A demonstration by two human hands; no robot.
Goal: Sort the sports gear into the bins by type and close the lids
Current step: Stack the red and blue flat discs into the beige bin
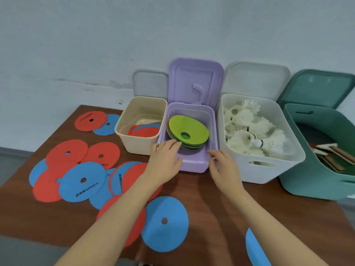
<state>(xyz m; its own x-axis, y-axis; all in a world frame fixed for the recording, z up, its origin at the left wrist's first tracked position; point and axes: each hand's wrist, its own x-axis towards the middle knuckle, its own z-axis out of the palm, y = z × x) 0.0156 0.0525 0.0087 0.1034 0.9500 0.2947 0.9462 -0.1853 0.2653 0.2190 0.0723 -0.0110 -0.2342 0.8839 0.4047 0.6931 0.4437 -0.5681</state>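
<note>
Currently both hands, left hand (165, 158) and right hand (223, 166), hover empty with relaxed fingers at the purple bin (194, 164) holding green cones (187, 134). Likely next: gather flat discs (82, 181) off the desk (221, 208) for the beige bin (134, 144).

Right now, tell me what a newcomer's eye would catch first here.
The scatter of red and blue discs over the left of the brown table. Then four open bins along the wall, the purple bin holding green-topped cones, with both hands, left hand and right hand, at its front rim.
</note>
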